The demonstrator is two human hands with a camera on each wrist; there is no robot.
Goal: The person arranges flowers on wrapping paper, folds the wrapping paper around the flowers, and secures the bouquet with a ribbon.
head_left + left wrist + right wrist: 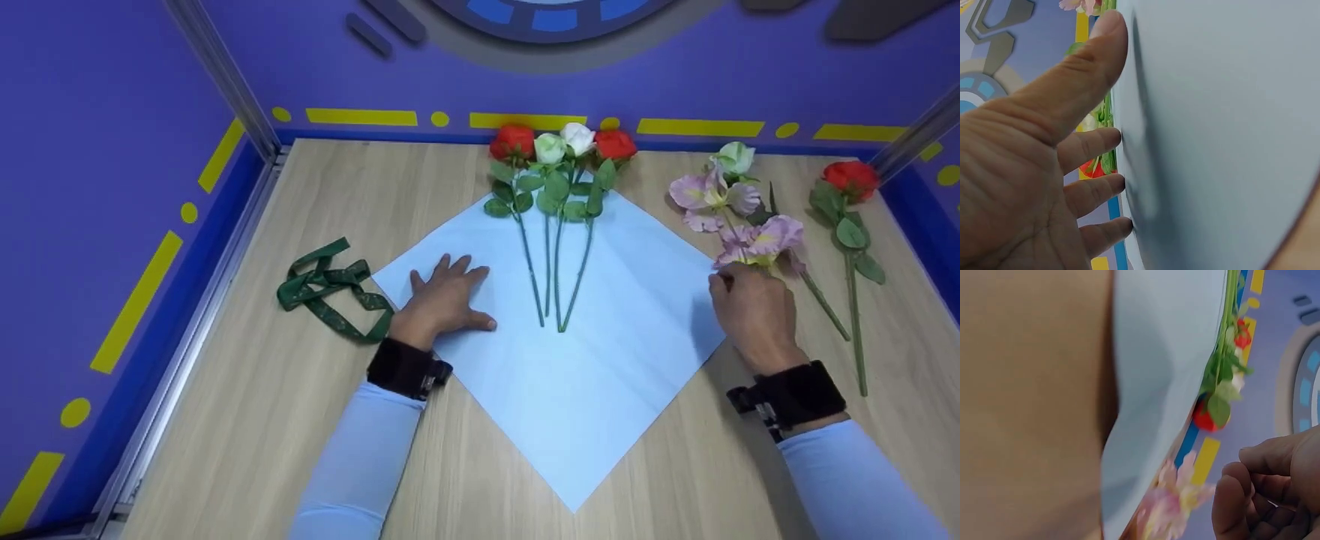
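Observation:
My left hand point(444, 296) lies spread on the left part of a pale blue sheet of wrapping paper point(525, 405), fingertips on its surface. On the paper's upper half rest several artificial roses: a red rose point(513, 142), a pale green rose point(550, 148), a white rose point(578, 139) and another red rose point(615, 145). Their blooms reach past the top corner. Over the paper's right corner is my right hand point(756, 315), fingers curled and thumb against the forefinger, nothing showing between them. The right wrist view shows the paper's edge point(1145, 410) slightly raised and wavy, apart from that hand.
A tangled dark green ribbon point(330, 289) lies left of the paper. Right of it are pink-purple flowers point(765, 236), a pale green bloom point(735, 159) and a long-stemmed red rose point(851, 180). Blue-purple panels point(120, 150) border the wooden table point(247, 420) at the back and sides.

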